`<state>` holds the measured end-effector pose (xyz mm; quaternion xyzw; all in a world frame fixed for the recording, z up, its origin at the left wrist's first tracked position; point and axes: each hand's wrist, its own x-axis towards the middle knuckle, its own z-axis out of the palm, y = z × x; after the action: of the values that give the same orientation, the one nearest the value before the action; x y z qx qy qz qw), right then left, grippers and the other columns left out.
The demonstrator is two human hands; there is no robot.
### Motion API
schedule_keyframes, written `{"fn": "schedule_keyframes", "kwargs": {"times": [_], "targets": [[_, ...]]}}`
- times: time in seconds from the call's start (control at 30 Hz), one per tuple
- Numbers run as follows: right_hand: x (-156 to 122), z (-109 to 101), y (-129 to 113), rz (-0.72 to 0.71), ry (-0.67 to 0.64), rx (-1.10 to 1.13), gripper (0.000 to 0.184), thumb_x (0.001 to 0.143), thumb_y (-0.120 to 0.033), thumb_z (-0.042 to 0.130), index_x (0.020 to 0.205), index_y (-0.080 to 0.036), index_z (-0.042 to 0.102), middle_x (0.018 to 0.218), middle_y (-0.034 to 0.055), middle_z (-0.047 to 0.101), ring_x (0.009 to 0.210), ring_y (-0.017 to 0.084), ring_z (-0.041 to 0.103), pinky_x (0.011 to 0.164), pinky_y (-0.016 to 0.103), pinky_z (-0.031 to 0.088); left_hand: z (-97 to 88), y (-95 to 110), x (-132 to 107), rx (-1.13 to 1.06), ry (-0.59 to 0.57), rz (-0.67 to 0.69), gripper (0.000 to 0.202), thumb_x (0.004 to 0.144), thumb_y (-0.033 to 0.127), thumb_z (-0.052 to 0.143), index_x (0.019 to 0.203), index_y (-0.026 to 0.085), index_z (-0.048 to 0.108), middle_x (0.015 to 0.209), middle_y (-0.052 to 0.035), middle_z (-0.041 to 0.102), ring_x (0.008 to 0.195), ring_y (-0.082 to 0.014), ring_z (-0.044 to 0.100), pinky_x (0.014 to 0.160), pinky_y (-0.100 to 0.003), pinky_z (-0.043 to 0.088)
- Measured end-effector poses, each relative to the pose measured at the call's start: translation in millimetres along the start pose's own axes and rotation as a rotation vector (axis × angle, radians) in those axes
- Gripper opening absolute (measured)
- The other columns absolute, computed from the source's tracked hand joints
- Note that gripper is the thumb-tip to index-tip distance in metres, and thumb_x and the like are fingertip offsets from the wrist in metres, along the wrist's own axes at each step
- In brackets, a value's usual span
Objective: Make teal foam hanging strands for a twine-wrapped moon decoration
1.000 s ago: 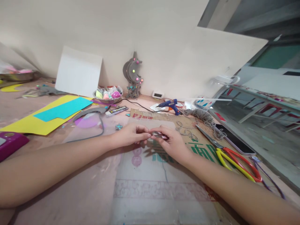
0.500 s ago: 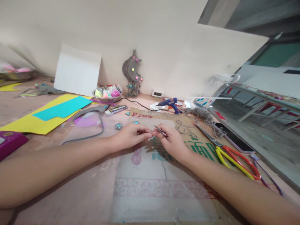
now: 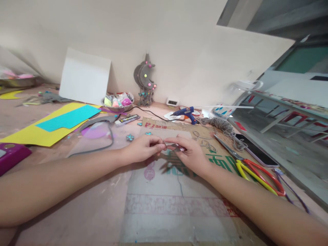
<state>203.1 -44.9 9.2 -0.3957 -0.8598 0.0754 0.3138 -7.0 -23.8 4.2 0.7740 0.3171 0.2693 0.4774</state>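
Observation:
My left hand (image 3: 147, 148) is closed in a pinch above the plastic-covered cardboard (image 3: 151, 222); the small thing at its fingertips is too fine to name. Almost touching it, my right hand (image 3: 191, 152) grips a slim pointed tool (image 3: 181, 148), mostly hidden by the fingers, with the index finger stretched toward the left fingertips. A thin grey string (image 3: 180, 186) lies on the cover beneath my hands. Small blue-and-grey flower pieces (image 3: 129, 137) rest just left of and beyond my left hand.
To the right are scissors (image 3: 246, 164), a phone (image 3: 256, 150) and a bundle of grey cord (image 3: 220, 125). A blue glue gun (image 3: 186, 112), a bowl of coloured clay (image 3: 119, 104) and a moon ornament (image 3: 146, 78) stand behind. Yellow sheets (image 3: 51, 140) lie left.
My right hand has turned and its index finger has stretched out toward the left fingertips. The pointed tool has swung back into the right palm. My left hand stays nearly still.

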Motion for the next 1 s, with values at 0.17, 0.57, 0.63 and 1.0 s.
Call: {"fn": "schedule_keyframes", "kwargs": {"times": [0.17, 0.57, 0.63, 1.0], "targets": [[-1.2, -2.8, -3.3, -0.099, -0.003, -0.013, 0.036, 0.083, -0.009, 0.044, 0.105, -0.023, 0.069, 0.070, 0.0014, 0.058, 0.063, 0.013, 0.054, 0.058, 0.023, 0.039, 0.2, -2.5, 0.7, -0.053, -0.061, -0.013, 0.027, 0.088, 0.036, 0.049, 0.073, 0.016, 0.056, 0.062, 0.0022, 0.057, 0.053, -0.0087, 0.051, 0.051, -0.019, 0.038], [-1.2, -2.7, -6.5, -0.102, 0.002, -0.099, 0.024, 0.080, -0.009, 0.044, 0.089, -0.019, 0.064, 0.070, 0.0014, 0.060, 0.063, 0.013, 0.054, 0.060, 0.024, 0.038, -0.4, 1.3, 1.8, 0.071, -0.059, 0.076, 0.025, 0.088, 0.033, 0.049, 0.077, 0.015, 0.062, 0.067, 0.0006, 0.060, 0.061, -0.0108, 0.054, 0.058, -0.021, 0.040], [-1.3, -1.3, -6.4, -0.090, -0.017, -0.117, 0.024, 0.078, -0.009, 0.044, 0.089, -0.020, 0.063, 0.071, 0.0015, 0.061, 0.064, 0.014, 0.055, 0.061, 0.024, 0.038, -0.1, -0.4, 2.1, 0.079, -0.048, 0.081, 0.023, 0.088, 0.032, 0.050, 0.080, 0.015, 0.064, 0.068, 0.0006, 0.061, 0.063, -0.0110, 0.055, 0.060, -0.020, 0.040], [-3.9, 0.5, -4.1, -0.086, -0.024, -0.056, 0.021, 0.072, -0.008, 0.046, 0.084, -0.018, 0.060, 0.071, 0.0015, 0.061, 0.062, 0.013, 0.053, 0.059, 0.023, 0.037, 1.2, -3.5, 1.6, 0.207, 0.090, 0.089, 0.018, 0.083, 0.026, 0.056, 0.091, 0.017, 0.070, 0.078, 0.0001, 0.069, 0.067, -0.0110, 0.058, 0.062, -0.020, 0.042]]}}
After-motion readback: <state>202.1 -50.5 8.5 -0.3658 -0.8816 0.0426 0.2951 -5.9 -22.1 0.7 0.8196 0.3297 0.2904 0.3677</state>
